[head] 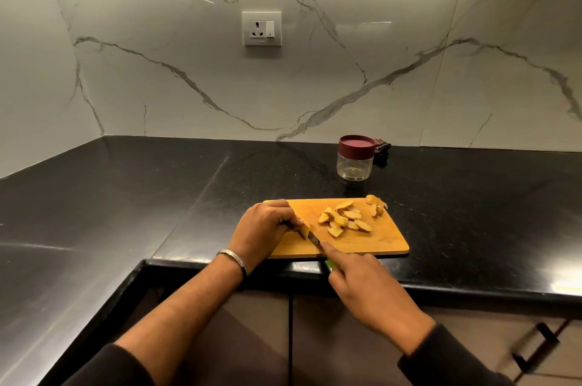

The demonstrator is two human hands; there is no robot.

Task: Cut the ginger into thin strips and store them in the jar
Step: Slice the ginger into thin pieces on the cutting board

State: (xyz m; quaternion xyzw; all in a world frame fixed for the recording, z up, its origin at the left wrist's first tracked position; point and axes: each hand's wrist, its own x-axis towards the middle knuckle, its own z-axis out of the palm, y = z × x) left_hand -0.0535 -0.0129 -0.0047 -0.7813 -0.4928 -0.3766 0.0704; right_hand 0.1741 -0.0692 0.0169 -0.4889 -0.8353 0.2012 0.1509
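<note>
slicing ginger on the board, jar waiting closed at the back.

my left hand (264, 226) curls over a ginger piece (304, 232) at the near left of the cutting board (381, 242), fingertips pinning it down. my right hand (362, 280) grips the knife (315, 240) by its green handle, forefinger stretched along the spine. the blade runs diagonally from near right up to far left, its tip touching the held piece just beside my left fingers, so i judge the next cut turns on keeping that edge clear of them. cut ginger slices (345, 219) lie in a loose pile right of the blade, still chunky, not strips. the jar (356, 162) stands on the worktop (157, 196) beyond the board, well apart, lid on.
</note>
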